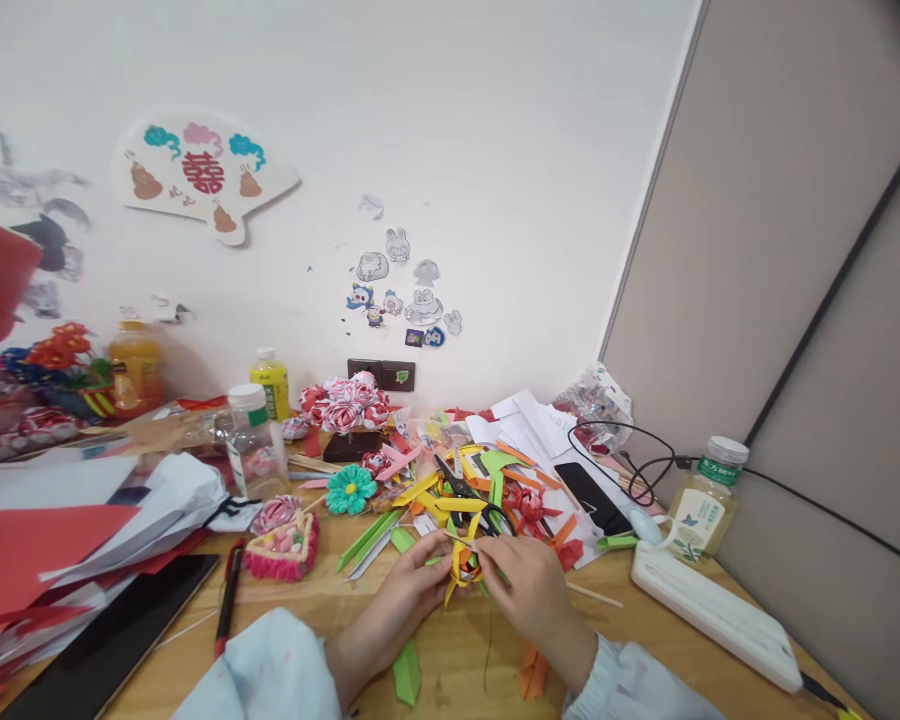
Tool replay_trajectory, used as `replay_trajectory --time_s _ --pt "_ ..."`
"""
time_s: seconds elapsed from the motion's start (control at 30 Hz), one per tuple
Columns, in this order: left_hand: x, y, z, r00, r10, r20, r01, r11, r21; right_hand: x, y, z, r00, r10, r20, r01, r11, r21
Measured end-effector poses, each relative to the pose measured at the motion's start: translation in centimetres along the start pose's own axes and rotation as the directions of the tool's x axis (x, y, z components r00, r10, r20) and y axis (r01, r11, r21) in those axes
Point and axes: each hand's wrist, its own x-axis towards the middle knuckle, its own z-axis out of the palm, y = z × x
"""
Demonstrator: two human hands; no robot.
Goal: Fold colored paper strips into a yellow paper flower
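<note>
My left hand (414, 582) and my right hand (531, 588) meet above the near middle of the wooden table. Between their fingertips is a small yellow-and-orange folded-paper piece (463, 568), pinched from both sides. Its lower part shows, while fingers cover some of its edges. A thin dark thread (489, 640) hangs below my right fingers. Just beyond the hands lies a heap of yellow folded-paper strips (461, 504) with black-handled scissors (499, 518) among them. Green paper (406, 672) and orange paper (532, 672) lie on the table below my hands.
Left are a black tablet (112, 640), a dark pen (229, 598), red paper (37, 545) and a pink-edged heart box (283, 546). A teal flower (351, 490) lies ahead. On the right are a phone (592, 498), a bottle (705, 500) and a white power strip (716, 615) with cables.
</note>
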Motion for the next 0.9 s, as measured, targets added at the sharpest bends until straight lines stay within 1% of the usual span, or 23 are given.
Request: replay_trajectory --time_s 0.1,0.2,0.3,0.47,0.67,0.9 --pt "-0.05 0.09 0.12 1.0 -0.012 -0.014 0.012 1.0 0.002 -0.04 -0.08 0.22 1.0 0.002 -0.021 -0.003 0.999 -0.043" --pt "-0.12 0.31 0.44 0.999 -0.034 -0.009 0.034 0.999 0.018 -0.08 -0.15 0.36 1.0 0.016 -0.016 -0.017 1.0 -0.026" --pt "-0.15 0.45 0.71 0.999 -0.034 -0.002 0.034 0.999 0.027 -0.13 -0.13 0.39 1.0 -0.004 -0.003 0.004 1.0 -0.027" --pt "-0.13 0.49 0.87 0.999 -0.029 -0.02 0.03 0.998 0.051 -0.17 -0.06 0.29 1.0 -0.016 -0.004 0.016 1.0 -0.017" --pt "-0.1 0.46 0.81 1.0 -0.022 -0.008 0.023 0.999 0.044 -0.37 -0.03 0.45 0.999 0.036 0.002 -0.036 0.999 0.021" --pt "-0.01 0.23 0.58 0.999 -0.031 -0.032 0.032 0.999 0.036 -0.24 0.04 0.41 1.0 -0.018 0.0 0.018 0.998 -0.055"
